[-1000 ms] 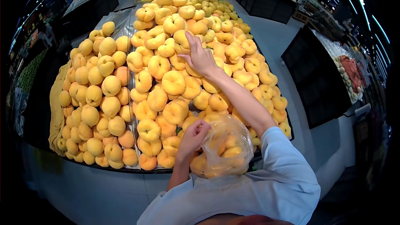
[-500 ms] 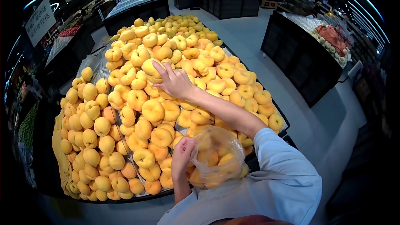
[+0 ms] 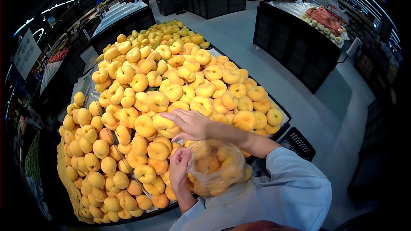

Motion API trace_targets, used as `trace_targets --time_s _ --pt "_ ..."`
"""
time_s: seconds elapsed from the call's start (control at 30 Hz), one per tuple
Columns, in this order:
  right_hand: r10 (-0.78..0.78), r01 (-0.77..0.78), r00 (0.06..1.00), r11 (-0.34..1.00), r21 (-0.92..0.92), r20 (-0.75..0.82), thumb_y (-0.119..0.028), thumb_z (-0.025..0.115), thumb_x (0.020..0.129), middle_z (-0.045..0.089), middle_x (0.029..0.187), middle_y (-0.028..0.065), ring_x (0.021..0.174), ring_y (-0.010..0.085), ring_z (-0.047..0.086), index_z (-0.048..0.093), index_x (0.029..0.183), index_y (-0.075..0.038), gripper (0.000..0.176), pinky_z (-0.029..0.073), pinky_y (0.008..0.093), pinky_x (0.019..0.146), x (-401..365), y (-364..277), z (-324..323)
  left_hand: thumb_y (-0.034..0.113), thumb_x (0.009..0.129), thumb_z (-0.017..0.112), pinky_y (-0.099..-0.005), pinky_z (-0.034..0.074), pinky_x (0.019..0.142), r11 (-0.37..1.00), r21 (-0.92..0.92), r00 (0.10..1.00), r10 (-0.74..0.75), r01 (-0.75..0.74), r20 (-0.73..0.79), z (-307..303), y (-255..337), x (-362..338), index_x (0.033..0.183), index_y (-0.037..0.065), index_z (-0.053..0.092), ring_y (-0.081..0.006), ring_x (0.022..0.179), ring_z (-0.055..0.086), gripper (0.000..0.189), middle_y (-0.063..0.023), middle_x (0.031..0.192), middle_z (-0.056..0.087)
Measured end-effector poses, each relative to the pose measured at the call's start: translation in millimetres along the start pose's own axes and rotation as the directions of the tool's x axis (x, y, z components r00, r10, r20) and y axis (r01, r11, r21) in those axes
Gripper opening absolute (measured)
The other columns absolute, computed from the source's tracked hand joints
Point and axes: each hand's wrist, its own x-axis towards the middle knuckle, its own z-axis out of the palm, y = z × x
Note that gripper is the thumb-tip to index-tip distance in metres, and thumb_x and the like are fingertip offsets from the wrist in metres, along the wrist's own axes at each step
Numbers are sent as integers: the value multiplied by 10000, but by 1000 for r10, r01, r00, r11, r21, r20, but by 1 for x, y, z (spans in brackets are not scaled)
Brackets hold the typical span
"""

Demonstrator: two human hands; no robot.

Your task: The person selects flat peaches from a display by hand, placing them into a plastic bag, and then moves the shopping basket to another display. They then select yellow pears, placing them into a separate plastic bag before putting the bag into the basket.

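Note:
Low over the pile of yellow flat peaches [image 3: 158,150], my right hand [image 3: 195,125] has its thumb and fingers around one flat peach [image 3: 164,125]. Just below it, my left hand [image 3: 180,162] is closed in a pinch on the rim of a clear plastic bag [image 3: 220,175]. Several yellow peaches show through the bag's thin film. The bag hangs in front of my body at the near edge of the display, with its mouth close under my right wrist.
Rounder yellow peaches [image 3: 100,149] fill the left section, beyond a clear divider. A black perforated basket [image 3: 299,143] sits by the display's right edge. Across the aisle floor [image 3: 231,34] stands a dark produce stand [image 3: 287,42]. A white sign [image 3: 26,54] hangs at left.
My right hand has come back toward me with the flat peach, from the middle of the pile to just above the bag. My left hand still grips the bag. The view has shifted slightly.

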Motion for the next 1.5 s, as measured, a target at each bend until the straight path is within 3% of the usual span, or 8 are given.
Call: trace_targets --time_s 0.3,0.4,0.53,0.87,1.1,1.17,1.27,1.5 --pt "-38 82 979 973 -214 201 -323 711 759 495 1038 91 1091 267 441 297 1414 -100 806 324 403 933 -26 8 33 157 949 550 -152 265 492 996 90 1000 15 -14 -7 -6 0 -7 870 42 584 20 550 378 144 95 648 480" --pt "-39 108 962 964 -244 269 -327 703 772 505 1059 102 1140 284 422 299 1411 -104 788 295 452 981 -26 8 45 159 943 561 -160 381 601 997 70 999 -31 30 12 -9 -2 -10 900 44 595 -8 661 481 127 51 774 576" --pt "-25 98 949 971 -219 314 -319 691 790 527 1074 117 1202 305 390 314 1397 -98 747 250 509 1024 -25 14 57 163 953 544 -158 266 456 996 80 1000 -30 30 0 -3 3 -15 877 54 573 20 514 393 136 83 635 520" --pt "158 -108 935 979 -171 318 -346 634 844 534 1144 138 1217 314 368 380 1354 -73 632 243 476 1023 -31 20 60 170 963 519 -182 228 364 986 156 993 -67 52 95 2 6 -20 878 50 554 2 400 355 151 56 550 509" --pt "164 -175 979 981 -88 -122 -295 624 860 538 1013 136 1066 292 491 547 1127 -45 374 406 374 882 -36 -31 -16 167 963 520 -182 233 360 993 110 998 -40 34 54 9 14 -23 884 46 549 -5 388 350 147 51 540 502" --pt "466 -464 881 811 355 88 -190 603 883 558 1016 133 922 248 564 585 1104 -25 277 459 327 814 -47 -59 -45 156 965 515 -182 240 357 999 -43 999 3 -1 49 15 21 -24 892 39 546 -7 387 355 141 41 538 497" --pt "226 -279 948 929 242 223 -90 572 873 583 890 112 813 257 587 596 1036 -17 180 477 326 770 -71 -74 -56 142 967 506 -184 249 356 990 -122 997 70 -68 16 28 28 -24 902 33 539 -14 385 362 131 28 534 492" --pt "84 -177 908 965 194 411 -66 565 816 567 891 117 897 273 575 561 929 -33 119 463 350 747 -127 -69 -3 124 960 485 -192 267 328 993 -117 963 47 -16 266 79 62 -37 909 22 501 -46 345 365 116 0 507 475"
